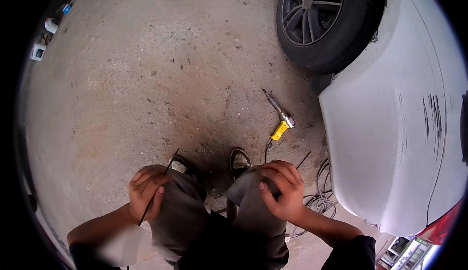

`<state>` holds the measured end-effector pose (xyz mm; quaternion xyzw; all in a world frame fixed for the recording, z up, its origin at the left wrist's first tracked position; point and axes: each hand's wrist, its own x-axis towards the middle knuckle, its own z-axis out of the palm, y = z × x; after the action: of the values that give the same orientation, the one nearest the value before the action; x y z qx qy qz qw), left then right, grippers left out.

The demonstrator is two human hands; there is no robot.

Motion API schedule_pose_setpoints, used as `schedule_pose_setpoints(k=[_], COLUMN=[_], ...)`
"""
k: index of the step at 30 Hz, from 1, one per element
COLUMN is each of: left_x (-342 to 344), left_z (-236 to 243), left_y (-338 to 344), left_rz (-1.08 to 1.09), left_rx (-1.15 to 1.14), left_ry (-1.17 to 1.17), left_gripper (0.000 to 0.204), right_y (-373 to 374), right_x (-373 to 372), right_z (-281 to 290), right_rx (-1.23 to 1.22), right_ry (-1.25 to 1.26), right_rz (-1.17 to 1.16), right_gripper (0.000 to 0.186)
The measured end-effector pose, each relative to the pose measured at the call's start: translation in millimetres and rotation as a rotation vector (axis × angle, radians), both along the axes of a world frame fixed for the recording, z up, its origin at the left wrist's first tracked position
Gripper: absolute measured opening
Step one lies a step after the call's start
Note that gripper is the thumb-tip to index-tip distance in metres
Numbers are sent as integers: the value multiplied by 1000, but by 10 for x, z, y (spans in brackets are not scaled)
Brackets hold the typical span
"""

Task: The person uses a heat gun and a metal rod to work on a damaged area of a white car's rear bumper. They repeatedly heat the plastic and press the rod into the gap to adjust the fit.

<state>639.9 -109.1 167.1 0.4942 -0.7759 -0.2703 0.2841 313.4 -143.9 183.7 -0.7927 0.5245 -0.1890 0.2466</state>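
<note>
My left hand [146, 192] rests by my left knee with its fingers closed on a thin dark rod [172, 160]. One end of the rod sticks up past the fingers, and the other comes out below the palm. Over my right knee lies my right hand [282, 189], its thumb apart from the fingers. A short dark stick [304, 158] shows just beyond its fingertips; whether the hand touches it I cannot tell. On the floor ahead lies a hot-air gun [280, 129] with a yellow handle and metal barrel, its cord running back toward my right knee.
A white car body [390, 138] with dark scratches fills the right side, its wheel [336, 31] at the upper right. Coiled cable [319, 202] lies beside it near my right hand. White containers [38, 51] stand at the far left edge.
</note>
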Motion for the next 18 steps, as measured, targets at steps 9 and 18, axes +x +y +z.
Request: schedule_pose_setpoints(k=[9, 18], left_x=[42, 163], left_z=[-82, 186], left_y=[-504, 262], left_rz=[-159, 45], left_rx=[328, 689], left_ry=[-106, -52], left_gripper=[14, 9], right_y=[-362, 58], right_x=[244, 560], right_z=[58, 403], right_rx=[251, 471], right_ry=[64, 467], right_rz=[-77, 70], right_gripper=[15, 18])
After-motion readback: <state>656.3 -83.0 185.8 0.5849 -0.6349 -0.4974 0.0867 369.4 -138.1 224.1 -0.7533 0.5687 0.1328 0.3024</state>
